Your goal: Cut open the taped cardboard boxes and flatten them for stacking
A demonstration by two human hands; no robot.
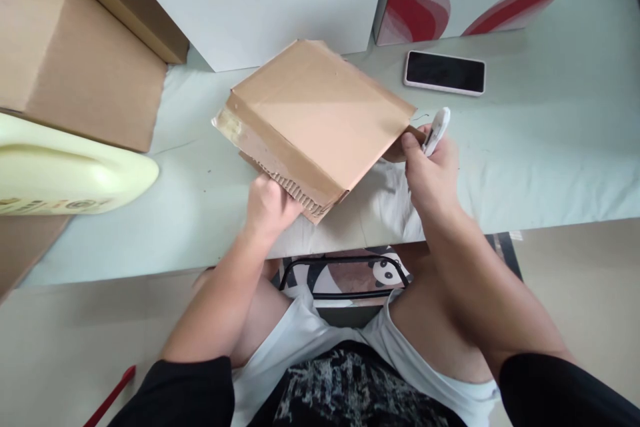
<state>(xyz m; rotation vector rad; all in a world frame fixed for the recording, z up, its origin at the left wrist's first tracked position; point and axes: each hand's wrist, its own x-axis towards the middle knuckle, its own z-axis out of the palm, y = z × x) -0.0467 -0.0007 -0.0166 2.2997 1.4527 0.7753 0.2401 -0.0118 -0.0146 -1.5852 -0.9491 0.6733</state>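
A brown cardboard box (320, 113) is held at an angle above the pale green cloth surface, its torn, corrugated edge facing the lower left. My left hand (273, 203) grips that lower edge, with fingers partly hidden under the cardboard. At the box's right corner, my right hand (433, 163) pinches a small brown flap (396, 150) between thumb and fingers. The same hand also holds a white utility knife (437, 131), which points up and to the right. Whether its blade is out cannot be seen.
A phone (445, 72) lies behind my right hand. At the back stand a white box (280, 0) and a red-and-white carton (450, 0). An open cardboard box (95, 60) and a pale yellow bottle (75, 167) are at the left. Below is a red object (111, 397).
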